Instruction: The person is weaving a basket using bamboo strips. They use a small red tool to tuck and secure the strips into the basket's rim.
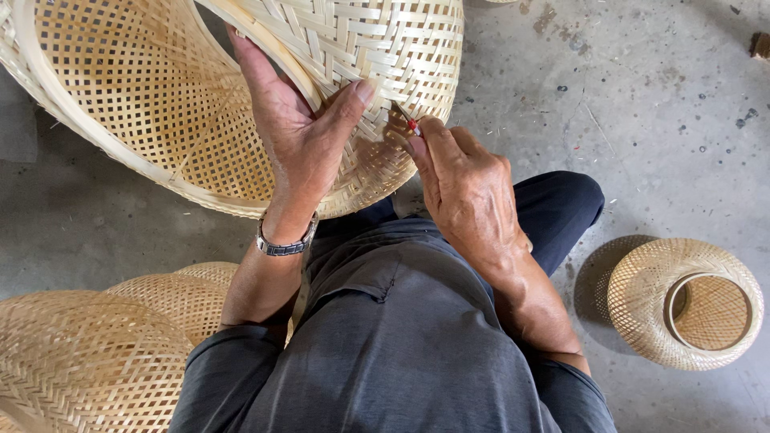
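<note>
Gripping the rim of a large woven bamboo basket [160, 104] at far left, the left hand [297, 132] has fingers inside the weave and thumb clamped over the outer wall, with a metal wristwatch [285, 243] on that wrist. Right hand [465, 188] is closed in a pinch on a small red-handled tool [411, 123], its tip touching the basket wall just right of the left thumb. Concrete floor [642, 104] carries a smaller round bamboo basket [686, 303] near right and more woven baskets [88, 357] stacked near left.
</note>
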